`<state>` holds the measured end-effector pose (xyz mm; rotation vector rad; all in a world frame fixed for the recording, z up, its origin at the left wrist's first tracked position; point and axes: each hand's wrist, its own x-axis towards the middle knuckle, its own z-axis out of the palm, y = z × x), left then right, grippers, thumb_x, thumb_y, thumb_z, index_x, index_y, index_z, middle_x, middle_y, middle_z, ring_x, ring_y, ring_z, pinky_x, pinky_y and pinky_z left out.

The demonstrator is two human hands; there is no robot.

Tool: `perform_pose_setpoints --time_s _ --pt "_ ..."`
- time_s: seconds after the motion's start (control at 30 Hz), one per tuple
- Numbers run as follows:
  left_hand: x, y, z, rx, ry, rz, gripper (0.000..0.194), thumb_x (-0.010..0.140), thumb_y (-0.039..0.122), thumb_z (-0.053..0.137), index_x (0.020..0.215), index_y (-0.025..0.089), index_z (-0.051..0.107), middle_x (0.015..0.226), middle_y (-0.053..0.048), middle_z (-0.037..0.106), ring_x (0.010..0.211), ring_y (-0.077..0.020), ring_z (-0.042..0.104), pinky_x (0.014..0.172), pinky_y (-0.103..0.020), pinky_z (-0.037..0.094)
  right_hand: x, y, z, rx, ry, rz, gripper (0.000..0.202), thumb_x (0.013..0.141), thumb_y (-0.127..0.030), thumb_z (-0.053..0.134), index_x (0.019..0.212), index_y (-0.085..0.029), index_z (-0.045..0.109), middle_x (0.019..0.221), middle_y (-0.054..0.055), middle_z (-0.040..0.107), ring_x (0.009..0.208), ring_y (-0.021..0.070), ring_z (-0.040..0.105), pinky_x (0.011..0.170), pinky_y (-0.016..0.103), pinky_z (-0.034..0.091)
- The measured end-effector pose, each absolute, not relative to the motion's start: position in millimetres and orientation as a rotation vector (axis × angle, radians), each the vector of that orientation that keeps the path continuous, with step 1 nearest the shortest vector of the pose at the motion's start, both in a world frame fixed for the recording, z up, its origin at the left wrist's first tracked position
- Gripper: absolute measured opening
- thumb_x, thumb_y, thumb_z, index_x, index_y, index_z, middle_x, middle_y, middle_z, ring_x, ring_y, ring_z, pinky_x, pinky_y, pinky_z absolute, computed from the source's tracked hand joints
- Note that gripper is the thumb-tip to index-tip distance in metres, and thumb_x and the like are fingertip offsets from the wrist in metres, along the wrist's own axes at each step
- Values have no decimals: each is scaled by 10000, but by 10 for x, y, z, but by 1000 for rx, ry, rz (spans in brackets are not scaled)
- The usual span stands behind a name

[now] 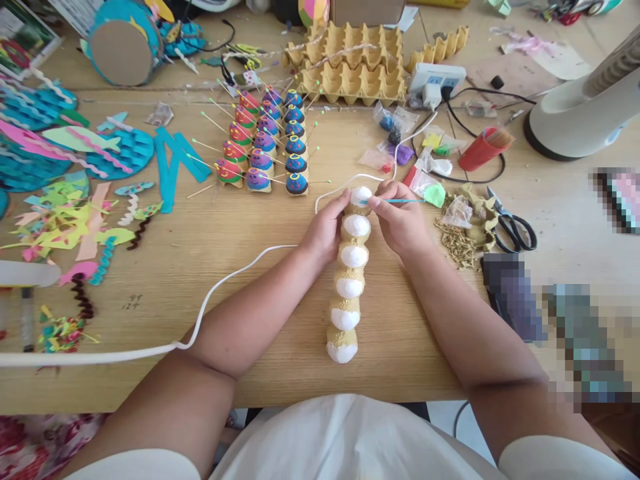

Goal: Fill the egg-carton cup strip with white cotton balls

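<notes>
A strip of egg carton (357, 240), its several bumps capped with white clay, lies lengthwise in front of me. My left hand (327, 223) is closed on the far end of this strip, thumb against the side of the last bump. At the same end, my right hand (400, 220) pinches a thin blue stick (400, 201). The stick's left tip touches or nearly touches the farthest white cap (360, 195); the fingers partly hide it. Just right of my right hand sits a light green lump of clay (434, 195).
Painted egg-carton caterpillars (263, 140) with pin-like feelers stand ahead, before egg trays (350, 67). A white cable (225, 272) crosses at left. Scissors (515, 230), a red cup (483, 150), a power strip (440, 79) and a lamp base (560, 120) lie right. Paper scraps (60, 217) cover the left.
</notes>
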<state>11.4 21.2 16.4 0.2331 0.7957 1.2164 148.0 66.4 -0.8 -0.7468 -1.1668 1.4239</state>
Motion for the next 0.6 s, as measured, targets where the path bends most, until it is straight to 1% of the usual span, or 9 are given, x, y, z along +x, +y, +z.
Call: perform_pose_setpoints --time_s 0.17,0.27,0.33,0.4,0.47,0.53,0.6 --pt "143 216 191 212 811 1238 297 1030 491 739 844 262 777 816 -69 820 1150 -332 785 926 -395 588 1490 645 23 -747 -1146 1437 649 551 -533 1123 683 -217 572 807 -61 500 730 82 488 715 258 463" --pt "153 218 188 232 803 1241 305 1044 467 724 856 234 780 848 -81 827 1092 -329 804 901 -391 607 1501 632 60 -700 -1070 1526 643 545 -494 1134 687 -216 571 810 -62 508 724 77 489 709 249 455" --pt "147 221 168 241 791 1250 305 1062 446 699 878 219 786 840 -76 820 1006 -308 809 852 -380 608 1509 628 77 -669 -999 1599 663 534 -481 1137 684 -215 548 806 -63 511 711 79 480 679 246 434" --pt "138 225 141 244 789 1270 326 1099 401 637 890 196 780 799 -59 794 868 -249 787 771 -336 583 1514 624 83 -676 -951 1638 680 516 -473 1139 689 -217 533 822 -61 528 709 84 473 654 248 410" --pt "133 232 118 230 791 1291 341 1116 375 617 888 169 767 770 -45 770 771 -203 749 743 -308 564 1507 615 77 -705 -951 1623 677 506 -477 1137 697 -220 541 849 -58 548 718 87 470 664 256 407" --pt "135 239 104 216 780 1310 314 1117 336 610 910 157 764 811 -48 793 805 -197 766 773 -298 582 1491 602 65 -740 -981 1564 653 512 -490 1131 702 -222 567 852 -56 547 730 88 472 707 264 423" --pt "142 244 99 211 756 1325 279 1099 354 650 938 154 762 841 -51 811 888 -215 800 828 -301 615 1470 590 50 -777 -1002 1499 640 523 -509 1122 691 -221 575 834 -56 532 744 93 478 746 275 435"
